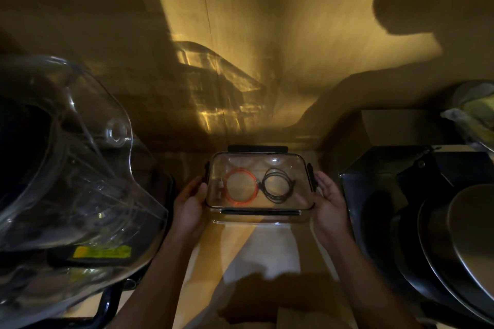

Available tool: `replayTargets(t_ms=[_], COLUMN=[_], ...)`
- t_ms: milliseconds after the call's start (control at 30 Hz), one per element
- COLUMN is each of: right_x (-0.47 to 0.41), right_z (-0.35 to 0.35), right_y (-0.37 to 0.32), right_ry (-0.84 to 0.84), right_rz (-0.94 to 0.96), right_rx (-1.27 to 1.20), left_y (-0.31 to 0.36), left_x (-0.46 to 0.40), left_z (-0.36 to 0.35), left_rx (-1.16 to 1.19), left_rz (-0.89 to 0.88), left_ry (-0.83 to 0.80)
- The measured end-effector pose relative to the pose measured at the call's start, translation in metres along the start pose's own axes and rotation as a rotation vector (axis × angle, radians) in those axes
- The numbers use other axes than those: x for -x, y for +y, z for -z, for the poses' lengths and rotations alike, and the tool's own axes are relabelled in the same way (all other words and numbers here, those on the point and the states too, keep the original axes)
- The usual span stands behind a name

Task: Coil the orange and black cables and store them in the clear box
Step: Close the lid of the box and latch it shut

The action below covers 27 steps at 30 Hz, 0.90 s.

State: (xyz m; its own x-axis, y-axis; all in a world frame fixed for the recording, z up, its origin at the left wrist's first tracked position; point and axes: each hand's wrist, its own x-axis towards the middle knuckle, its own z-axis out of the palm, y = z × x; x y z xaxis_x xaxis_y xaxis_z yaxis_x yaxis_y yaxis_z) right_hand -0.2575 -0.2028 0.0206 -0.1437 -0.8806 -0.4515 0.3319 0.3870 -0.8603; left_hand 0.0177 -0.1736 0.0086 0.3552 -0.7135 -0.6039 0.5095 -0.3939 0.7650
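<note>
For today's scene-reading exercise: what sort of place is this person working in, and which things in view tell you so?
Probably a home kitchen shelf or counter. A large clear blender jug stands on the left, stacked dark pans on the right, and the clear box looks like a clip-lid food container.

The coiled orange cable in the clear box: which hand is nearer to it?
Left. The coiled orange cable lies in the box's left half, beside the left hand at that end; the right hand is at the far end, past the coiled black cable.
</note>
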Motion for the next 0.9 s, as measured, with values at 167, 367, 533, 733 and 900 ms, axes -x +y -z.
replayTargets(t_ms=[167, 367, 533, 733, 900], right_x=[-0.002, 0.005, 0.017, 0.019, 0.016], right_z=[0.001, 0.006, 0.005, 0.012, 0.013], right_y=[0.005, 0.012, -0.001, -0.003, 0.007], right_ry=[0.03, 0.025, -0.105, -0.209, -0.168], right_rz=[-0.038, -0.106, -0.164, -0.166, -0.112], right_rx=[-0.046, 0.003, -0.189, -0.191, 0.026], left_y=[-0.001, 0.009, 0.008, 0.006, 0.003], left_x=[-0.002, 0.012, 0.022, 0.025, 0.023], left_z=[0.002, 0.001, 0.003, 0.005, 0.002], left_rx=[0.056, 0.347, 0.279, 0.146, -0.033], left_rz=[0.079, 0.189, 0.225, 0.174, 0.083], left_ry=[-0.06, -0.163, -0.3, -0.407, -0.342])
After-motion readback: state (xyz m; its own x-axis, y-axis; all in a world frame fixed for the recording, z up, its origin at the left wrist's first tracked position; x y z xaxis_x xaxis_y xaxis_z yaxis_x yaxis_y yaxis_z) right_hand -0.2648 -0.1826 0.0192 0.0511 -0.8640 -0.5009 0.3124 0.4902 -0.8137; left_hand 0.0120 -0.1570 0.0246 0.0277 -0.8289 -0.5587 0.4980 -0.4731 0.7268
